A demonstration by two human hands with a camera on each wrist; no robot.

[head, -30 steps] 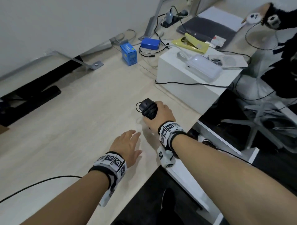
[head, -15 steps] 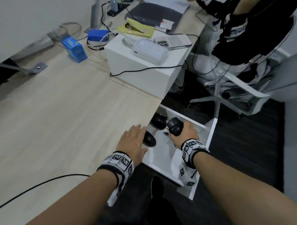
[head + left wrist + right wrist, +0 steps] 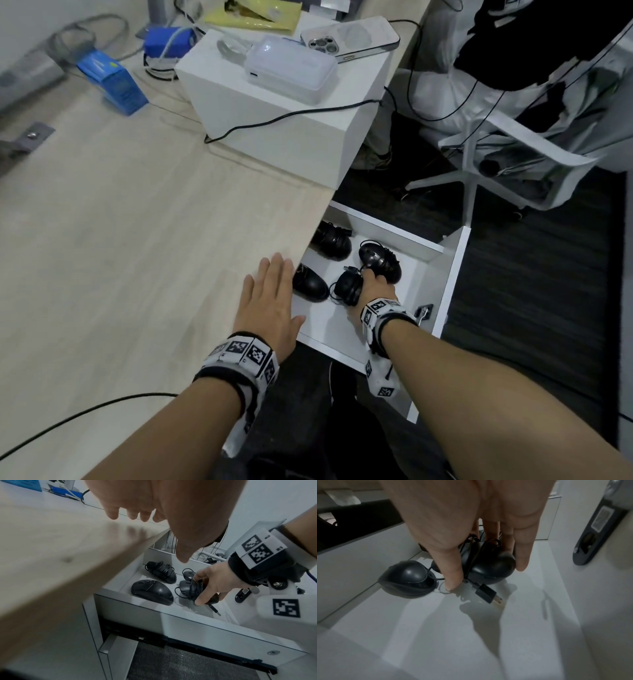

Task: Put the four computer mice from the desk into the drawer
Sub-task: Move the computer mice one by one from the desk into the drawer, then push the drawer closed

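Observation:
The white drawer (image 3: 452, 274) stands open under the desk's right edge. Three black mice lie in it: a cord-wrapped one (image 3: 331, 240) at the back left, one (image 3: 380, 258) at the back right, a plain one (image 3: 310, 283) at the front left. My right hand (image 3: 364, 286) grips the fourth mouse (image 3: 346, 287), cord wound round it, just above the drawer floor (image 3: 453, 628). In the right wrist view thumb and fingers clasp this mouse (image 3: 488, 563) and its USB plug (image 3: 489, 595) dangles. My left hand (image 3: 282, 293) rests flat on the desk edge.
A white box (image 3: 274, 137) stands on the desk (image 3: 137, 240) behind the drawer, with a power bank (image 3: 291, 75), a phone (image 3: 352, 37) and a black cable on it. A blue box (image 3: 113, 82) lies at the back left. An office chair (image 3: 479, 154) stands right of the drawer.
My right hand carried the cord-wrapped mouse off the desk, over its edge and down into the drawer. The left hand stayed flat at the desk edge. The head view swung right.

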